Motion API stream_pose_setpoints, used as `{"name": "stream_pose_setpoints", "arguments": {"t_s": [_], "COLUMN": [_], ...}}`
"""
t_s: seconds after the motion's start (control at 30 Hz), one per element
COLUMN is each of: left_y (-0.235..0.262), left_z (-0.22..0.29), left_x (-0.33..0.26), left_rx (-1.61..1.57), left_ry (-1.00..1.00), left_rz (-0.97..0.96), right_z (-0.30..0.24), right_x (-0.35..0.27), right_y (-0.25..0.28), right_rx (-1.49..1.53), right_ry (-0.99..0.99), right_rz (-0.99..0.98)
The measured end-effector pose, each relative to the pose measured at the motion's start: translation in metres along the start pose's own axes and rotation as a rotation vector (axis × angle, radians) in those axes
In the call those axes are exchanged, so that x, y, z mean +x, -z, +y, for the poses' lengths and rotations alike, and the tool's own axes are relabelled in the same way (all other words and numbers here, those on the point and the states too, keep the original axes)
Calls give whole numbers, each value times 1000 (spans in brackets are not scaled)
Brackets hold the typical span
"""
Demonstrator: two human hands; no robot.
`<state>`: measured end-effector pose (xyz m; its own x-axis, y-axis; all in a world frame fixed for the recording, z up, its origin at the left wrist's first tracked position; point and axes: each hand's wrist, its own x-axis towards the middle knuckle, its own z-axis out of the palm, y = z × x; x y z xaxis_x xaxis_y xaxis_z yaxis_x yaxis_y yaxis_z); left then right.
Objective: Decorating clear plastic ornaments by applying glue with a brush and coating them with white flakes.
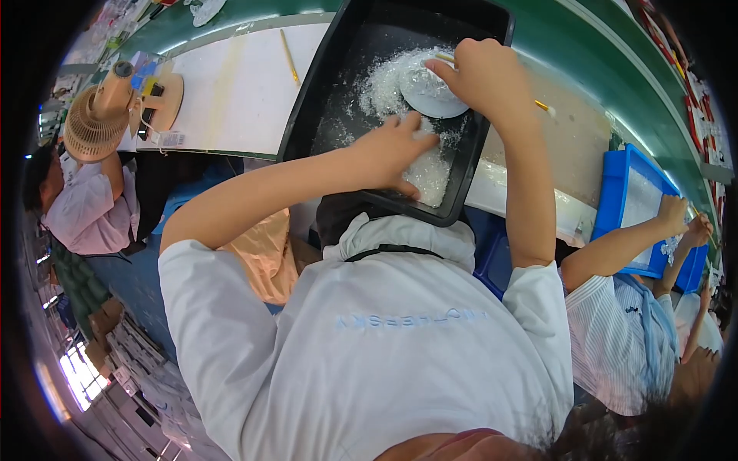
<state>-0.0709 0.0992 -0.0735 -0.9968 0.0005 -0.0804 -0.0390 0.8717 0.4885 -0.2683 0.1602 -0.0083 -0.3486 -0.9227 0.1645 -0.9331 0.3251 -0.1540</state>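
A black tray [304, 115] lies in front of me with many small clear pieces [380, 92] heaped and scattered in it. My left hand [396, 154] is over the pieces at the near part of the tray, its fingers spread and holding nothing visible. At the far right of the tray, my right hand [488, 77] is closed around a thin yellow stick [444, 57]. A white-tipped yellow end [544, 107] shows past my right forearm, seemingly the same brush-like stick. Below my right thumb sits a shallow, pale round dish [434, 106] with clear pieces on it.
On the white table to the left lie another yellow stick [289, 58] and a beige fan [100, 115]. A co-worker [84, 200] sits at the left. Another co-worker [615, 323] at the right reaches toward a blue tray [615, 184]. A green ledge [592, 54] runs along the back.
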Motion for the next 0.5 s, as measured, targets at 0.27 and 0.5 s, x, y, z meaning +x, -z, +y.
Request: {"name": "stream_pose_setpoints", "arguments": {"t_s": [0.27, 0.5], "left_y": [13, 29], "left_z": [-8, -21], "left_x": [18, -6], "left_rx": [-90, 322], "left_ry": [-38, -134], "left_rz": [232, 205], "right_z": [27, 35], "right_x": [-4, 0], "right_y": [4, -8], "right_rx": [270, 462], "right_ry": [161, 347], "right_rz": [83, 16]}}
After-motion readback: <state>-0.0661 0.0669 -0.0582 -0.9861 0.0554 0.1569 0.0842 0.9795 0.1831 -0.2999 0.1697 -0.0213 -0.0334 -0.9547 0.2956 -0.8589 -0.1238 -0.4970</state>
